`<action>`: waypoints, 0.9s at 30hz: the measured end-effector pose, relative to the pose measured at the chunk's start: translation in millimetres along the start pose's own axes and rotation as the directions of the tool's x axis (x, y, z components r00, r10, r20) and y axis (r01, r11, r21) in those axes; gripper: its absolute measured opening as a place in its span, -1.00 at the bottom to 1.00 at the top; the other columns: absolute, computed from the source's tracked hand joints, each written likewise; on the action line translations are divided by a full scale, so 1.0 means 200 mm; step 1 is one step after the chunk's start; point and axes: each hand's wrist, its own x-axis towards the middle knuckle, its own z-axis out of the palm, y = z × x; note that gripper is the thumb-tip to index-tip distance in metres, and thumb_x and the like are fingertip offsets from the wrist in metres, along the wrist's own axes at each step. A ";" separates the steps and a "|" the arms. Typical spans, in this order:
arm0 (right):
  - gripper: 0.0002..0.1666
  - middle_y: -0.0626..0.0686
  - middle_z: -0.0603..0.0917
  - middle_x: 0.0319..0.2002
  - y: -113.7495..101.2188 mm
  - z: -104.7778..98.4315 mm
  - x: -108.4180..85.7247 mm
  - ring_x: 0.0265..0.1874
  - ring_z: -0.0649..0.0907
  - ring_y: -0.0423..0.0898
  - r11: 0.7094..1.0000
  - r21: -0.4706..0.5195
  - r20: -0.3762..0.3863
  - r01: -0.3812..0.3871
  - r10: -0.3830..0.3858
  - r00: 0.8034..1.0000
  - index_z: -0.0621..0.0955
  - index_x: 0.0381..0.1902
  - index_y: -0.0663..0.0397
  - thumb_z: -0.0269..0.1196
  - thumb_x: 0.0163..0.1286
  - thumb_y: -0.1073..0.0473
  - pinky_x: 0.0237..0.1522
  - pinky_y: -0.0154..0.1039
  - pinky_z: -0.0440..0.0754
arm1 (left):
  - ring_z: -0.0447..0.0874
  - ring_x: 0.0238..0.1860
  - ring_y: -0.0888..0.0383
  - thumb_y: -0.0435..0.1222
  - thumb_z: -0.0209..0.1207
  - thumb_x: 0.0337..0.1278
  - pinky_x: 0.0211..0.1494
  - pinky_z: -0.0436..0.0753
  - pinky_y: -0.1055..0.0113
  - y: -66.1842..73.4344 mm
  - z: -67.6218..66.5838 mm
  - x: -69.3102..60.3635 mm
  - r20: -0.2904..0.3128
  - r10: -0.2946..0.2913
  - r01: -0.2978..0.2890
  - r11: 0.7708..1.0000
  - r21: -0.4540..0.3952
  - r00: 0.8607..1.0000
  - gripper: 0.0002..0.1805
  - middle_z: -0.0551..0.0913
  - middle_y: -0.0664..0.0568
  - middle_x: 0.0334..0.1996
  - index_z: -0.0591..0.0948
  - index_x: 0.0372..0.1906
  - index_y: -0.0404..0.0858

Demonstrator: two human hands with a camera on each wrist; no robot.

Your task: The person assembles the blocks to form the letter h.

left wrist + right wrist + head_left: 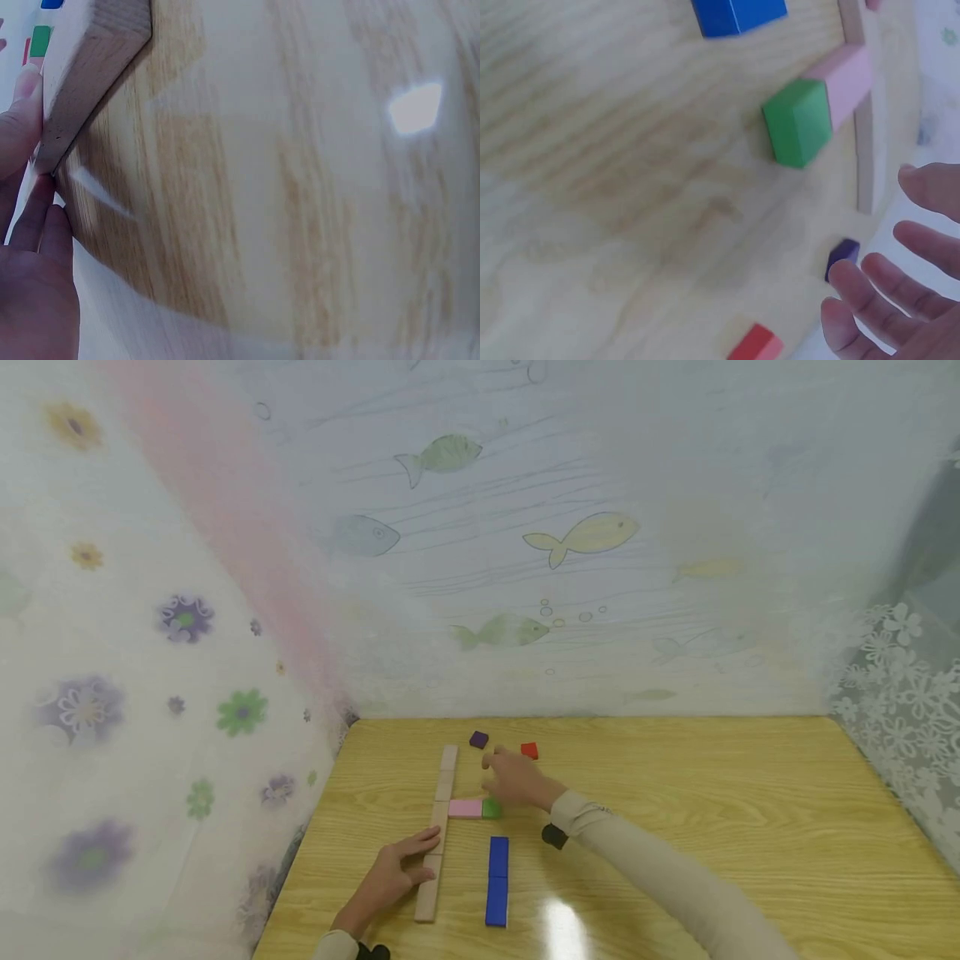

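Observation:
A row of plain wooden blocks point(425, 900) lies lengthwise on the table. My left hand point(390, 877) rests against its left side, thumb and extended fingers touching it; the left wrist view shows the hand beside a block point(97, 71). A pink block point(466, 809) meets the row from the right, with a green block point(491, 809) at its end. Above and just beyond the green block is my right hand point(517, 779), holding nothing, its fingers apart in the right wrist view. Nearest its fingertips are a small purple block point(479, 740) and a red block point(529, 750).
Two blue blocks point(497, 881) lie end to end right of the wooden row. The wood-grain table point(712, 827) meets a wall painted with fish point(600, 533) at the back. Flowered fabric point(150, 735) hangs along the left edge.

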 end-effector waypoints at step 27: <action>-0.49 0.21 0.44 -0.09 0.31 -0.10 0.01 -0.48 0.48 -0.09 0.999 0.033 -0.057 -0.033 0.034 0.998 0.50 0.08 0.25 0.35 0.20 0.17 -0.45 -0.16 0.53 | 0.25 0.34 -0.05 -0.30 0.33 0.03 0.32 0.25 0.41 -0.03 0.00 0.00 0.000 0.014 -0.014 1.000 0.003 1.000 -0.41 0.38 0.03 0.31 0.49 0.22 -0.30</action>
